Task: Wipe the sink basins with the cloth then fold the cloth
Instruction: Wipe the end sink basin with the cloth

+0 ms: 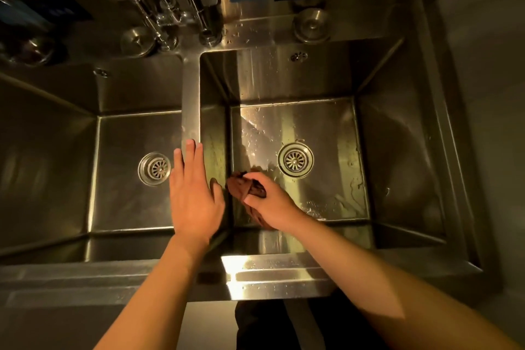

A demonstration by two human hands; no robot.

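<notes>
One cloth (246,188), dark and bunched, sits in my right hand (272,202), fingers curled round it, pressed low against the right basin (326,122) at its left wall, about 8 o'clock from that basin's drain (295,160). My left hand (193,193) lies flat, fingers straight and holding nothing, on the divider (191,99) between the basins, just beside the cloth at its 9 o'clock. At 9 o'clock beyond it is the left basin (122,193), with its own drain. Taps (181,14) stand at 12 o'clock on the back ledge.

I judge the wiping step is in hand, in the right basin; water beads show on its floor toward 4 o'clock. Next I'd sweep the cloth across that floor and the walls, then cross to the left basin; folding comes later.
</notes>
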